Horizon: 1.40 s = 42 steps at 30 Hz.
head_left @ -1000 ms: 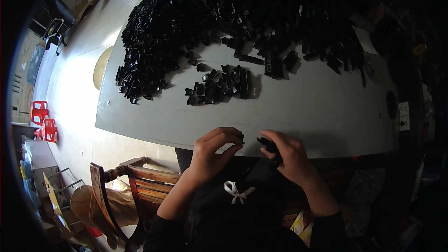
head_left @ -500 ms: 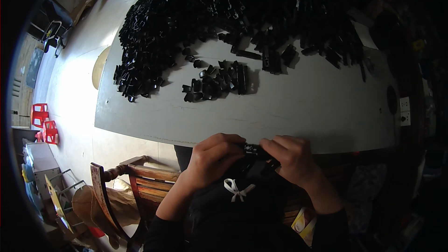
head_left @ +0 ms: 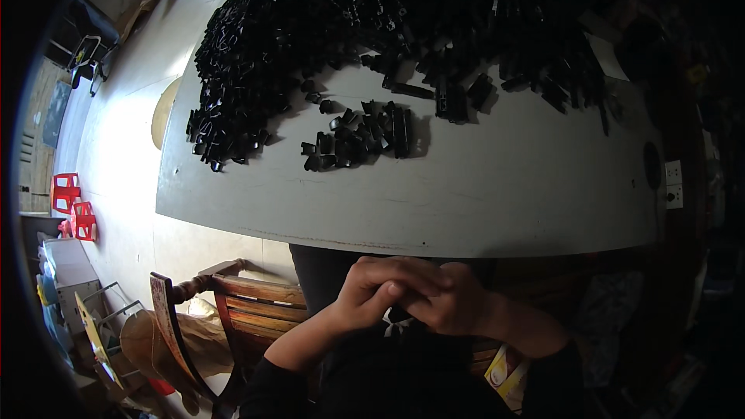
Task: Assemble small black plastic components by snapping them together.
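Observation:
My left hand and my right hand are pressed together in front of my body, just below the table's near edge. The left fingers lie over the right ones, and both hands are closed. Between them is a black plastic piece, almost wholly covered by the fingers; only a small dark bit shows under the palms. On the table, beyond the hands, lies a small group of curved black plastic clips. A longer black strip stands at the group's right side.
A large heap of black plastic clips covers the table's far left. Longer black pieces spread across the far middle and right. A wooden chair stands at the lower left, with red stools on the floor beyond.
Both hands have moved down, closer to my body, and closed over each other. The black piece that showed between the fingertips is now mostly hidden.

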### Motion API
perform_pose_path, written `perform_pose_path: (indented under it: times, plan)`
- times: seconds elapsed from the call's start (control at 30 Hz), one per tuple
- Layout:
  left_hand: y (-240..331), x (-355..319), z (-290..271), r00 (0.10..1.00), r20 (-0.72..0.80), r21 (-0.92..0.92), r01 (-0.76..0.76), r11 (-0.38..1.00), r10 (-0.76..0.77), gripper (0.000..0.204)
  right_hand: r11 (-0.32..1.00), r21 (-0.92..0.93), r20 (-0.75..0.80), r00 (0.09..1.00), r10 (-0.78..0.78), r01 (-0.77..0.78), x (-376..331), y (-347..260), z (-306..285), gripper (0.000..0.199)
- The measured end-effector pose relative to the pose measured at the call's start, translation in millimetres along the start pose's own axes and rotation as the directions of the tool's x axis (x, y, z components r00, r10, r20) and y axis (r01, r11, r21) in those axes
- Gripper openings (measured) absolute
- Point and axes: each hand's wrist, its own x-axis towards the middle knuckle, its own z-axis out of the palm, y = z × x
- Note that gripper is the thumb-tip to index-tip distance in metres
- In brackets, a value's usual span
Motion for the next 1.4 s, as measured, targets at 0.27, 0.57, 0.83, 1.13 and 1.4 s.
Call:
perform_pose_path:
  times: [0.27, 0.57, 0.83, 1.13, 1.4]
  plan:
    - [-10, 14, -7, 0.934, -0.35, 0.145, -0.017, 0.989, 0.067, 0.044, 0.993, 0.028, 0.011, 0.993, 0.118, -0.118, -2, 13, 7, 0.022]
    - [4, -7, -9, 0.898, -0.293, -0.204, 0.276, 0.939, -0.328, 0.025, 0.98, -0.132, -0.111, 0.985, 0.131, -0.145, -2, 18, -3, 0.021]
    - [-15, -15, -3, 0.88, -0.278, -0.478, 0.221, 0.85, -0.385, 0.024, 0.985, 0.065, -0.243, 0.955, 0.172, -0.161, -8, 20, 18, 0.026]
    - [-11, -16, -2, 0.841, -0.343, -0.285, 0.332, 0.899, -0.419, 0.024, 0.941, 0.135, -0.196, 0.923, 0.333, -0.311, -20, 11, 23, 0.031]
    - [2, -22, -6, 0.882, -0.357, 0.075, 0.355, 0.932, -0.308, 0.034, 0.929, 0.105, -0.146, 0.919, 0.367, -0.354, -25, 3, -10, 0.039]
